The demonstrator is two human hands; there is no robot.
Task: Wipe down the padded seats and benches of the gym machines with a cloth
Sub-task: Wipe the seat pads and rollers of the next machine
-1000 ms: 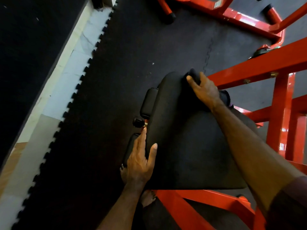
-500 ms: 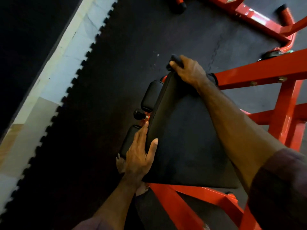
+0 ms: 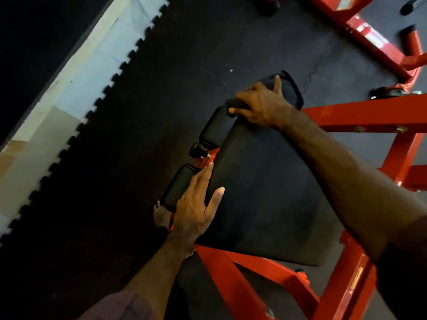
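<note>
A black padded seat [image 3: 265, 192] sits on a red machine frame [image 3: 360, 112] in the middle of the view. My right hand [image 3: 261, 105] lies at the pad's far left corner on a dark cloth [image 3: 290, 91], thumb curled under a fold of it and fingers spread over it. My left hand [image 3: 196, 209] rests with straight fingers on the pad's left edge, thumb on top. Two black roller pads [image 3: 217, 128] [image 3: 180, 188] sit just left of the seat, with a black knob [image 3: 197, 150] between them.
Black rubber floor matting [image 3: 161, 65] with a toothed edge runs diagonally at left, with pale tiled floor [image 3: 76, 72] beyond it. More red frame tubes [image 3: 374, 38] stand at the top right and lower right [image 3: 254, 273]. My bare toes [image 3: 160, 213] show under the left hand.
My right hand has slid the cloth from the pad's far right side across to its far left corner. The left hand stays on the left edge. The view has tilted slightly.
</note>
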